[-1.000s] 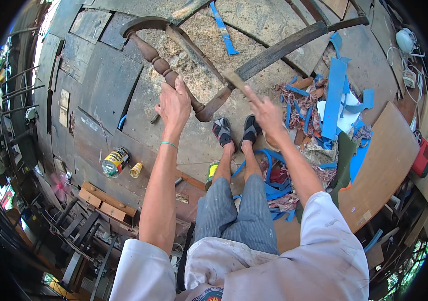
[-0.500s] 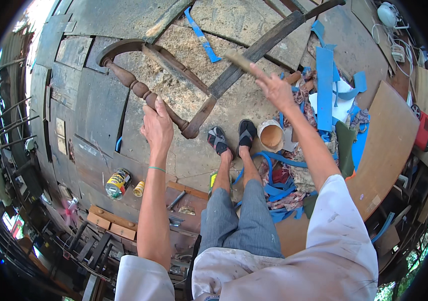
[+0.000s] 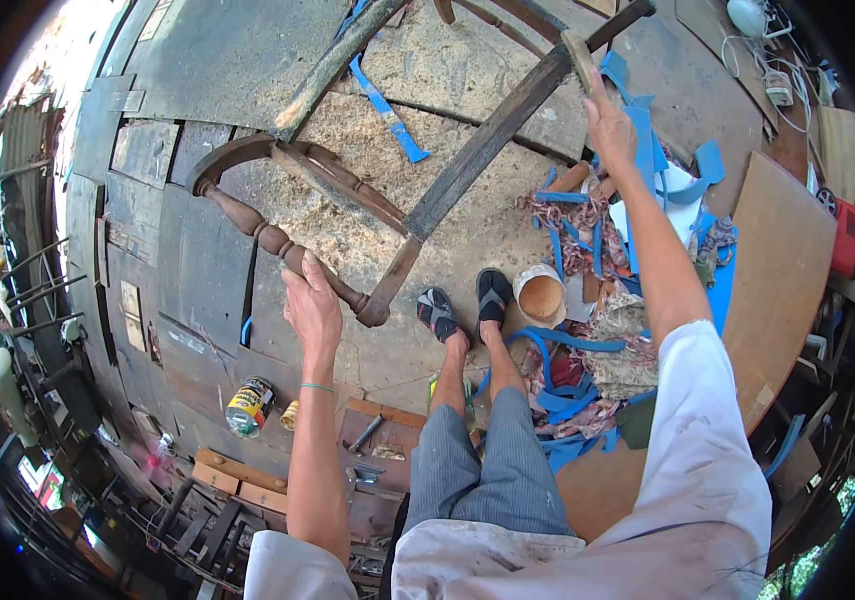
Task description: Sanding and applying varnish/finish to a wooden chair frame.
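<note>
Wooden chair frame is lying over the sawdust-strewn floor in front of the person; it's showing worn brown wood, a turned spindle, a curved arm and a long, dark, greyish rail. Left hand is clamping around the spindle near its lower joint. Right hand is gripping a flat tan tool, fingers closed on its near end, and is holding it at the rail's far part; cannot tell if tool and wood are touching. Versus half a second ago, the tool is sitting farther up the rail, right arm reaching out more; left hand is keeping its spot. Containers: round pale tub is standing beside the right foot, showing tan-orange inside, contents or bottom unclear. Jar with yellow-black label is resting near a small yellow cup; contents unreadable.
</note>
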The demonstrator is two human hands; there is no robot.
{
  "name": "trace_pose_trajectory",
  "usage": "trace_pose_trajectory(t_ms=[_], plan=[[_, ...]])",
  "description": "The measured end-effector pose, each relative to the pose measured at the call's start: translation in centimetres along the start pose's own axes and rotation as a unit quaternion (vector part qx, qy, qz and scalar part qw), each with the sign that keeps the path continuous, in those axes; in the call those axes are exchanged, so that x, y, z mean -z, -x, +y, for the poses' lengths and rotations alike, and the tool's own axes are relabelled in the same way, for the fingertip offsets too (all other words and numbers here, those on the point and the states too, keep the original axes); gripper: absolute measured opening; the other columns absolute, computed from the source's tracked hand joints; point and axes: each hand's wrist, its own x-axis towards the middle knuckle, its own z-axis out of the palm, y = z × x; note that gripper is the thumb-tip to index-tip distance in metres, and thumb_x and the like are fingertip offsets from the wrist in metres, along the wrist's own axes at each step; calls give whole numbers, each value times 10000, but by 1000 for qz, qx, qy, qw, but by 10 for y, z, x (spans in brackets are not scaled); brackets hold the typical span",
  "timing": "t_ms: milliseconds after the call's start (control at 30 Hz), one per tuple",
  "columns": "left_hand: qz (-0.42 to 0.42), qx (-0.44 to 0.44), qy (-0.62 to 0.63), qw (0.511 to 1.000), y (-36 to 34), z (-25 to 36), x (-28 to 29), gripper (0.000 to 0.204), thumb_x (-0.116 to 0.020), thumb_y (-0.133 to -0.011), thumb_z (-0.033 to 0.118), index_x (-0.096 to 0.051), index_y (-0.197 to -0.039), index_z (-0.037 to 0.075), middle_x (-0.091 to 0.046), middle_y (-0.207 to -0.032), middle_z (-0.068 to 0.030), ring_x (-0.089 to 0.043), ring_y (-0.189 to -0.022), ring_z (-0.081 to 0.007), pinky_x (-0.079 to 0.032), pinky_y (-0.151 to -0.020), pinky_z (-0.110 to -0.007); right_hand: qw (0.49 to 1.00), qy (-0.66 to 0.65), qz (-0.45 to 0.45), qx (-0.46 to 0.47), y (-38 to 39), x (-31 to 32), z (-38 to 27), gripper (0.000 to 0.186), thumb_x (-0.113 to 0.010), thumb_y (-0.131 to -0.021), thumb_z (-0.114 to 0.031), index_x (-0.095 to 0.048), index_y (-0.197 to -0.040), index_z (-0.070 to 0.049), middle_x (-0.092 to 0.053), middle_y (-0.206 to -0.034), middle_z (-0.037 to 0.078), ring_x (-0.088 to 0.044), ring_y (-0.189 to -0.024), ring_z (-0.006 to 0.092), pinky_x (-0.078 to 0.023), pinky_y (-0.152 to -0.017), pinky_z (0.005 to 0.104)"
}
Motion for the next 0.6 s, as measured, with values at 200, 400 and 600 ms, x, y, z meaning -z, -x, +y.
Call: trace_pose_trajectory(t_ms=[200,400,600], plan=[[3,-37,-43,998,0,2,1,550,-327,-995,477,-469,-1065,-51,-596,-1008,-306,-542,-1030,-465,-262,-985,-629,984,-26,-163,69,138,-10,-77,622,-543,-948,-239,-258,-1487,-360,-627,-800,197,-596,-650,408,-492,-604,488],[37,-23,-24,999,6,5,0,524,-328,-1001,466,-469,-1050,-36,-595,-971,-290,-548,-1010,-439,-266,-978,-622,971,-182,-133,76,99,28,-85,625,-561,-934,-235,-280,-1480,-352,-597,-766,163,-613,-704,369,-498,-610,460],[39,-31,-20,999,9,11,-4,560,-308,-994,515,-459,-1047,-22,-607,-960,-291,-554,-1007,-443,-295,-955,-584,866,-48,-328,374,62,29,-166,594,-571,-925,-260,-329,-1459,-352,-606,-859,130,-615,-792,314,-502,-656,417]])
